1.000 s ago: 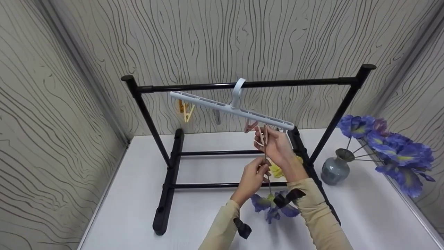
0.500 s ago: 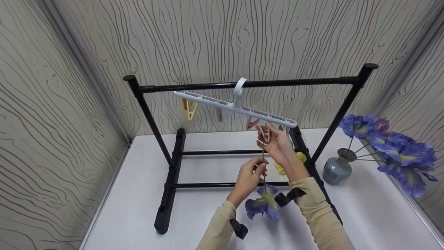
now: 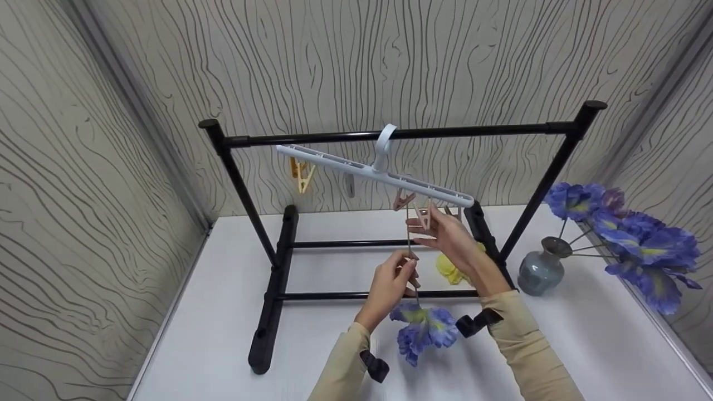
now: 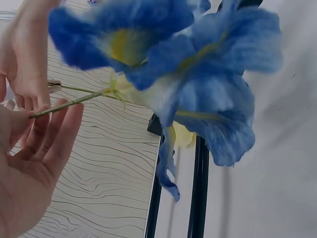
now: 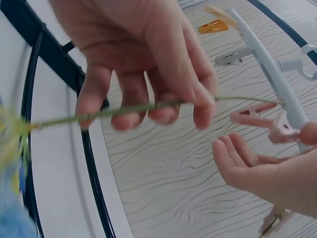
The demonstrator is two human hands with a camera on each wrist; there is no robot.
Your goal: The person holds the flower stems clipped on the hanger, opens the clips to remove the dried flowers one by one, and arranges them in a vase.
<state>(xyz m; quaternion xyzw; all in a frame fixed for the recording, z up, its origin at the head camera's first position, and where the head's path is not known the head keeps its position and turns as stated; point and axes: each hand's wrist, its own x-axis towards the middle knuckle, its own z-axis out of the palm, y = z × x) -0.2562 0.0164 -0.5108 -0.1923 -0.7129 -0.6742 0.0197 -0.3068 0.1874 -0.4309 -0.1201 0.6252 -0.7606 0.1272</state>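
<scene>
My left hand pinches the thin green stem of a blue-purple artificial iris, whose bloom hangs downward. The stem's upper end reaches a pink clip under the pale blue clip hanger. My right hand is beside a second, lighter pink clip; its thumb touches this clip while the other fingers extend straight. In the left wrist view the iris bloom fills the upper middle.
The hanger hooks over a black rack and tilts down rightward. Yellow and orange clips and a grey clip hang left. A yellow flower shows behind my right forearm. A grey vase of blue irises stands right.
My left hand and the iris have shifted left, bringing the stem from the lighter pink clip to the neighbouring pink one. My right fingers have straightened and no longer squeeze the lighter clip.
</scene>
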